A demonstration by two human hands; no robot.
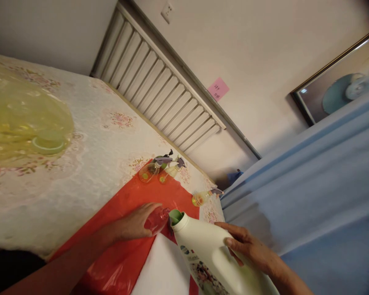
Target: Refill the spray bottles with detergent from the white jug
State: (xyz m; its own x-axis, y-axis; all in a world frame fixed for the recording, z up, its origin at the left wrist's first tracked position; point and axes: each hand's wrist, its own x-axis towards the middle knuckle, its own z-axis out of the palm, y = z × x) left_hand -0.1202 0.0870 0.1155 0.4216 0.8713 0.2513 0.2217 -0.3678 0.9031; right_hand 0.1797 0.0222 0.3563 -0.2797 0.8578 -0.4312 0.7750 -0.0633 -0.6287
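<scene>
The cream floral-patterned bed surface (89,135) fills the left and centre of the view. Its far edge runs along a white ribbed headboard panel (162,86). Its right edge meets a blue draped cloth (310,184), which takes up the right side. Most of the bed between the headboard and the near edge is open fabric.

A translucent yellow plastic sheet with a green ring (24,119) lies at far left, well apart from the hands.

A red plastic sheet (123,250) lies across the near right part of the bed and reaches close to the right edge. A strip of white (162,266) shows on it below the hands.

The large white plastic jug with a printed label (215,258) is tilted. Its green spout (176,216) points at the mouth of the small clear bottle (158,219), which lies over the red sheet. The spout stands just beside the bottle mouth; contact cannot be told.

The right hand (252,248) grips the body of the jug, fingers curled around its side and held close together. The left hand (138,223) wraps the small bottle, fingers closed over its top.

Two small spray bottles with grey triggers (160,168) lie side by side at the far edge of the red sheet. A third spray bottle (204,197) lies near the right bed edge, just beyond the jug spout.
</scene>
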